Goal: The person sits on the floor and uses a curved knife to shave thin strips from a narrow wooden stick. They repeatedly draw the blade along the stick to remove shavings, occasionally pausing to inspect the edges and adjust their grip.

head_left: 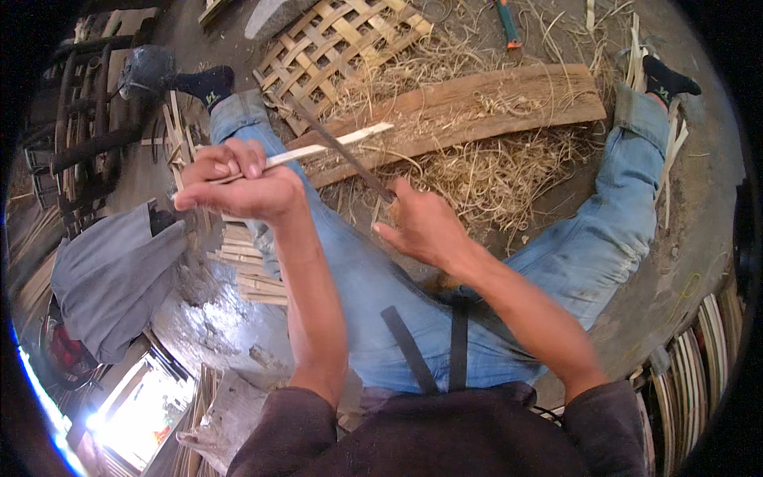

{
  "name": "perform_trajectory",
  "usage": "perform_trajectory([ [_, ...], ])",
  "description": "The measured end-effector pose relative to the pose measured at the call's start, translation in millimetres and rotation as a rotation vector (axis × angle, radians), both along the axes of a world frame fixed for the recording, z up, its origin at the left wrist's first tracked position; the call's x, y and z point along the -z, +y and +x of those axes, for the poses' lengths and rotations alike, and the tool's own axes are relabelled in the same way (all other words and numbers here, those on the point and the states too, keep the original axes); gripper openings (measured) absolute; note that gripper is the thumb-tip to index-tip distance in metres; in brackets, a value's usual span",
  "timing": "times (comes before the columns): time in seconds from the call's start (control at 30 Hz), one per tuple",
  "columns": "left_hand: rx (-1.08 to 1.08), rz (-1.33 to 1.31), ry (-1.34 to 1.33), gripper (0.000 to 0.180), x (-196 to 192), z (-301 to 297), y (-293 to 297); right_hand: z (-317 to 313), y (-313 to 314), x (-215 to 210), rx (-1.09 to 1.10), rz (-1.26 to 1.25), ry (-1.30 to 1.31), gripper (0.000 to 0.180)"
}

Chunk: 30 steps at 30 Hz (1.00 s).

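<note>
My left hand (242,181) is closed around a pale, narrow bamboo strip (367,132), which sticks out to the right from the fingers. My right hand (429,226) grips the handle of a long, thin-bladed knife (362,168). The blade slants up and to the left and crosses the strip; whether it touches the strip or only passes over it I cannot tell. Beyond both hands a long wooden board (509,95) lies on the ground between my outstretched legs, with fine shavings on it. The knife handle is mostly hidden in my right hand.
Curly shavings (493,187) are heaped around the board. Past it lie a woven bamboo lattice (338,48) and a tool with a green-and-orange handle (508,25). Split strips (250,266) are stacked beside my left leg, near a grey cloth (119,274). More strips (691,374) stand at the right.
</note>
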<state>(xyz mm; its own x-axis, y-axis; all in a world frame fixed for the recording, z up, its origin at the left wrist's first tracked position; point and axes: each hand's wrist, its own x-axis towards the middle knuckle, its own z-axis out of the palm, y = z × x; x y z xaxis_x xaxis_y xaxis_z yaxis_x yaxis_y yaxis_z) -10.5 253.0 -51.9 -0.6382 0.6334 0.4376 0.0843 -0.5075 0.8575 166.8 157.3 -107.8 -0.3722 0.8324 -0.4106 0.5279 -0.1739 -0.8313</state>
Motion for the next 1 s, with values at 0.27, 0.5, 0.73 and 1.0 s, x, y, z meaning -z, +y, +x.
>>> perform_trajectory([
  [0.27, -0.035, -0.037, -0.055, 0.061, 5.0, -19.0, 1.4, 11.2, 12.3, 18.5, -0.118, 0.077, -0.034, 0.028],
  [0.5, -0.024, -0.034, -0.053, 0.061, 2.5, -20.8, 13.9, 18.1, 21.9, 27.4, -0.158, -0.04, -0.066, 0.031],
  [0.73, -0.036, -0.037, -0.064, 0.061, 4.2, -23.7, 16.4, 20.2, 12.8, 43.0, -0.121, 0.003, -0.071, 0.028],
  [1.0, 0.033, -0.029, -0.058, 0.063, 5.9, -25.4, 17.8, 24.9, 18.3, 69.5, -0.186, 0.013, -0.221, 0.034],
])
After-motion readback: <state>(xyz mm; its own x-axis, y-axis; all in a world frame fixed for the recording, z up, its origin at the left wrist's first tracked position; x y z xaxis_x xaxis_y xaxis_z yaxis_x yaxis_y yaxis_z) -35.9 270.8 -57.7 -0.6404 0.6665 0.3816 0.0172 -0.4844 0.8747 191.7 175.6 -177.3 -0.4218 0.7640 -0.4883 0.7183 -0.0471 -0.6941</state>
